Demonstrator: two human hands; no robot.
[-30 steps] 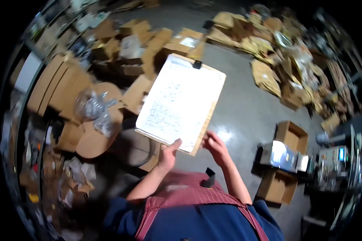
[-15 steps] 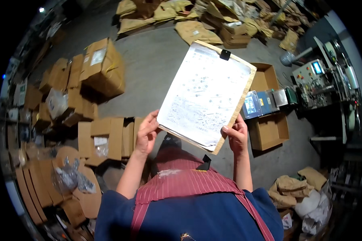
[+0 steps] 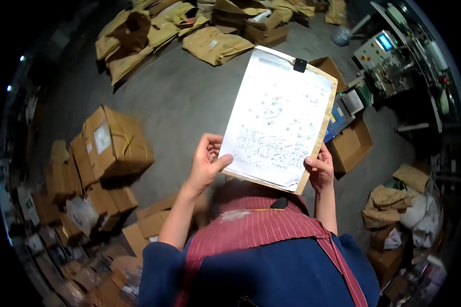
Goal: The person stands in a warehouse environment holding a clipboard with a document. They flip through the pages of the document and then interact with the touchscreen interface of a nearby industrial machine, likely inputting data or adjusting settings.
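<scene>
A wooden clipboard (image 3: 327, 134) is held up in front of me, tilted, with printed and marked white paper (image 3: 271, 128) lying on it. A black clip (image 3: 300, 65) pins the sheets at the top edge. My left hand (image 3: 206, 162) grips the lower left corner, thumb over the paper and fingers curled at the side. At the lower right edge, my right hand (image 3: 320, 166) pinches the board, its thumb on the front and the other fingers partly hidden behind. Below the board is my red striped apron (image 3: 251, 230) over a dark blue shirt.
Large cardboard boxes (image 3: 112, 146) stand on the left, with smaller cartons below them. Brown sacks (image 3: 217, 45) lie across the far floor. An open carton (image 3: 351, 146) and a blue box (image 3: 338, 120) sit right of the clipboard, near a machine with a control panel (image 3: 376, 50). More sacks (image 3: 386, 204) lie lower right.
My view has turned, so the surroundings sit differently in the picture. The clipboard appears slightly further right, still in both hands. My left thumb now lies further over the paper's corner.
</scene>
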